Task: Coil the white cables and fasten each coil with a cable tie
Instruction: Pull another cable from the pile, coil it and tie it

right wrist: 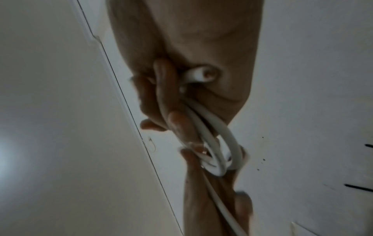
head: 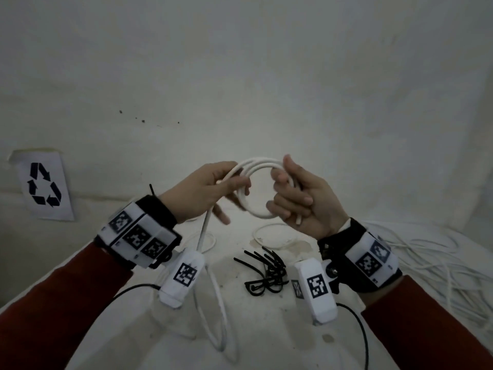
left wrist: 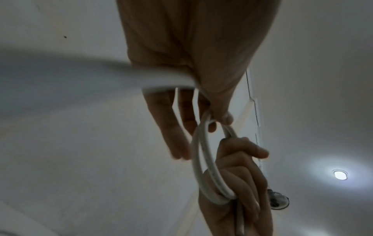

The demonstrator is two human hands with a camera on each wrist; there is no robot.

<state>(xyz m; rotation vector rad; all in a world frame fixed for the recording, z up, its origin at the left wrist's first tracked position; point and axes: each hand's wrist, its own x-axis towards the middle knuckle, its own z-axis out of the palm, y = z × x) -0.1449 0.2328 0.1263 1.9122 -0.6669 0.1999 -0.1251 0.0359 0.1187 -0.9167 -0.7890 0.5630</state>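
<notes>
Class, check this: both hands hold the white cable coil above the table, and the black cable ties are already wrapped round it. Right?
Not quite. Both hands do hold the coil, but the head view shows the cable ties lying loose on the table, not wrapped round it.

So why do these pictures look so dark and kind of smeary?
Head view: dim room light, wide-lens bend at the edges, but the coiled white cable is fairly sharp. Left wrist view: the left hand is a dark, close blur, and a round ceiling lamp glares. Right wrist view: the right hand is shadowed, the coil smeared.
</notes>
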